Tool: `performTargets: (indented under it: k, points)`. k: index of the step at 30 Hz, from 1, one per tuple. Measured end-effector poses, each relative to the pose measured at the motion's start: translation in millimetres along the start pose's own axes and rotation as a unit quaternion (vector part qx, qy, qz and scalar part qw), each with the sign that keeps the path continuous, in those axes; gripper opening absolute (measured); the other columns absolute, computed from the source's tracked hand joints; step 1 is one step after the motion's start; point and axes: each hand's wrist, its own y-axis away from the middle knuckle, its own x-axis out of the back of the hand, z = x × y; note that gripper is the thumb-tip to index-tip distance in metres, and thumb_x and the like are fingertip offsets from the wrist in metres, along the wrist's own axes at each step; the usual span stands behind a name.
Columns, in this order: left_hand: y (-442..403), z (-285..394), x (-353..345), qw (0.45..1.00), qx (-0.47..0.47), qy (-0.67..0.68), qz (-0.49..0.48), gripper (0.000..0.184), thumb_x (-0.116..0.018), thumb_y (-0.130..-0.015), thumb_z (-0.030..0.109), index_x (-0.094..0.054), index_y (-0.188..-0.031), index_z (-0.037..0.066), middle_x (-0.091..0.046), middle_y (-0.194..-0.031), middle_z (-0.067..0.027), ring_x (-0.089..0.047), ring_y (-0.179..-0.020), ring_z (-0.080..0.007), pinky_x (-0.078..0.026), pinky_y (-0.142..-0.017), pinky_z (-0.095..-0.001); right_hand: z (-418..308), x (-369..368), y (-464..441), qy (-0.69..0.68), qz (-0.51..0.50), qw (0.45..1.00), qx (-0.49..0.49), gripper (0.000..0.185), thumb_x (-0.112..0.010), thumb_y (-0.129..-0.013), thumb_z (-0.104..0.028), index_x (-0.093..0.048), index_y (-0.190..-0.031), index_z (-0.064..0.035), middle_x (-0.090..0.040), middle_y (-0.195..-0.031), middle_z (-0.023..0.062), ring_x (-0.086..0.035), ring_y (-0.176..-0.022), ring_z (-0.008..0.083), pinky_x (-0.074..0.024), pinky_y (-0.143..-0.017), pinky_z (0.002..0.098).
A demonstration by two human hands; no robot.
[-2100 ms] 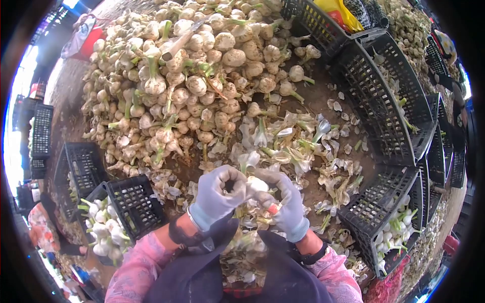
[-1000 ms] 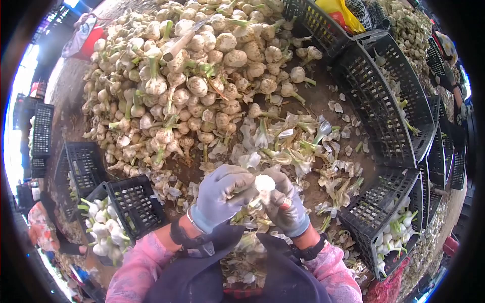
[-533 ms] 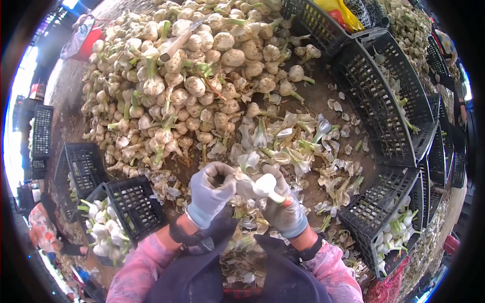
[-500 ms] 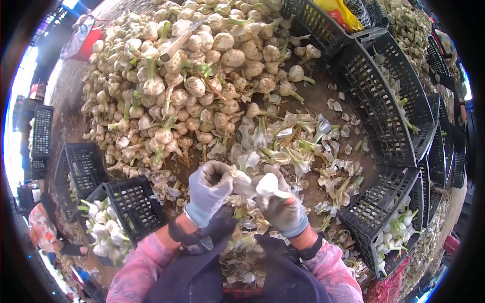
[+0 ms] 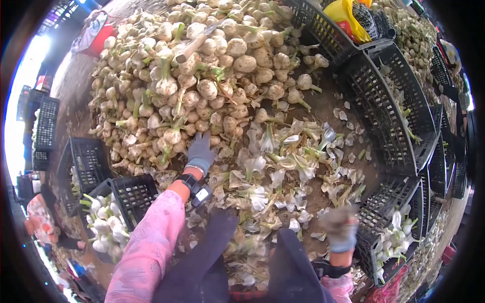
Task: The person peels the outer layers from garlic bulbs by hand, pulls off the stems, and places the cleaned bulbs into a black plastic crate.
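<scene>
My left hand (image 5: 201, 152), in a grey-white glove, reaches to the lower edge of a big heap of unpeeled garlic bulbs (image 5: 207, 90). Its fingers are stretched out against the bulbs, and nothing shows in its grasp. Beside the black crate on the right (image 5: 389, 194), my gloved right hand (image 5: 339, 230) is smeared by motion, so its fingers cannot be made out. Clean white garlic bulbs (image 5: 395, 237) with green stems lie in that crate. Loose garlic skins (image 5: 257, 197) cover the ground between my hands.
A knife with a wooden handle (image 5: 191, 49) rests on top of the heap. At the left, another black crate (image 5: 135, 199) stands by white garlic (image 5: 105, 224). More black crates (image 5: 376, 108) line the right side, near a yellow bag (image 5: 348, 17). A red bucket (image 5: 101, 40) stands far left.
My hands have parted from the middle, where they held a white garlic bulb and a piece of skin. The left moved forward to the heap, the right toward the right crate.
</scene>
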Motion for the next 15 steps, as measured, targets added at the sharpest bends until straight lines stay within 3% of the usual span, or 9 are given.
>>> performTargets:
  k: [1, 2, 3, 4, 6, 8, 11, 13, 15]
  points:
    - [1, 4, 2, 1.000, 0.010, -0.005, -0.010, 0.063, -0.075, -0.080, 0.034, -0.050, -0.132, 0.008, -0.048, -0.135, -0.0221, -0.054, -0.118, -0.0403, -0.047, -0.097, -0.0448, 1, -24, -18, 0.271, -0.033, 0.959, -0.077, 0.040, -0.052, -0.095, -0.042, -0.074, -0.094, -0.0084, -0.069, -0.078, 0.0003, -0.063, -0.068, 0.0128, -0.0493, -0.063, 0.0327]
    - [4, 11, 8, 1.000, 0.019, -0.012, -0.019, 0.064, -0.076, -0.079, 0.034, -0.050, -0.131, 0.007, -0.049, -0.133, -0.0222, -0.054, -0.117, -0.0402, -0.047, -0.097, -0.0442, 34, -29, -22, 0.508, -0.038, 0.852, -0.120, 0.031, -0.064, -0.088, -0.036, -0.073, -0.097, -0.0078, -0.071, -0.087, 0.0075, -0.066, -0.077, 0.0213, -0.0520, -0.074, 0.0356]
    - [6, 15, 11, 0.999, 0.028, -0.020, -0.029, 0.065, -0.078, -0.078, 0.033, -0.049, -0.130, 0.007, -0.050, -0.131, -0.0223, -0.054, -0.116, -0.0401, -0.048, -0.097, -0.0436, 32, -59, -41, 0.649, -0.127, 0.746, -0.082, 0.029, -0.071, -0.083, -0.032, -0.073, -0.104, -0.0121, -0.071, -0.093, 0.0118, -0.067, -0.084, 0.0274, -0.0523, -0.079, 0.0371]
    - [7, 11, 7, 0.999, 0.013, 0.036, 0.016, 0.065, -0.079, -0.076, 0.030, -0.049, -0.128, 0.005, -0.050, -0.130, -0.0212, -0.056, -0.113, -0.0375, -0.048, -0.096, -0.0424, 46, -73, -52, 0.664, -0.191, 0.720, -0.061, 0.034, -0.072, -0.083, -0.034, -0.072, -0.109, -0.0121, -0.070, -0.093, 0.0143, -0.066, -0.088, 0.0303, -0.0524, -0.080, 0.0377]
    - [21, -3, -11, 0.984, -0.018, 0.146, 0.099, 0.065, -0.081, -0.073, 0.025, -0.048, -0.124, 0.002, -0.051, -0.126, -0.0190, -0.058, -0.109, -0.0321, -0.049, -0.094, -0.0401, 88, -74, -57, 0.458, -0.223, 0.858, -0.071, 0.029, -0.067, -0.086, -0.024, -0.070, -0.112, -0.0111, -0.071, -0.099, 0.0081, -0.067, -0.092, 0.0268, -0.0527, -0.079, 0.0399]
    - [58, 28, 12, 0.906, -0.035, 0.418, 0.065, 0.060, -0.081, -0.072, 0.019, -0.049, -0.118, 0.000, -0.051, -0.122, -0.0162, -0.057, -0.107, -0.0265, -0.049, -0.093, -0.0379, 91, -96, -68, 0.160, -0.140, 0.953, -0.214, 0.043, -0.066, -0.089, -0.034, -0.062, -0.123, -0.0080, -0.069, -0.109, 0.0078, -0.066, -0.095, 0.0265, -0.0522, -0.084, 0.0401]
    - [105, 82, 32, 0.768, -0.155, 0.619, 0.045, 0.059, -0.081, -0.071, 0.014, -0.049, -0.118, -0.002, -0.050, -0.119, -0.0142, -0.055, -0.109, -0.0207, -0.049, -0.092, -0.0347, 112, -112, -78, -0.259, 0.001, 0.928, -0.269, 0.046, -0.065, -0.092, -0.027, -0.055, -0.131, -0.0054, -0.066, -0.114, 0.0055, -0.064, -0.099, 0.0197, -0.0528, -0.082, 0.0364]
    - [122, 90, 52, 0.876, -0.297, 0.371, 0.087, 0.071, -0.082, -0.071, 0.017, -0.046, -0.129, -0.003, -0.051, -0.121, -0.0162, -0.054, -0.112, -0.0249, -0.047, -0.096, -0.0365, 107, -118, -83, -0.353, 0.059, 0.900, -0.250, 0.043, -0.065, -0.094, -0.021, -0.054, -0.132, -0.0042, -0.066, -0.113, 0.0056, -0.063, -0.100, 0.0160, -0.0529, -0.080, 0.0339]
    - [126, 95, 72, 0.876, -0.321, 0.359, 0.028, 0.082, -0.082, -0.073, 0.019, -0.040, -0.141, -0.001, -0.049, -0.133, -0.0164, -0.051, -0.121, -0.0255, -0.042, -0.104, -0.0377, 83, -128, -87, -0.296, 0.084, 0.923, -0.231, 0.040, -0.066, -0.095, -0.020, -0.056, -0.129, -0.0027, -0.066, -0.112, 0.0079, -0.063, -0.100, 0.0151, -0.0523, -0.081, 0.0326]
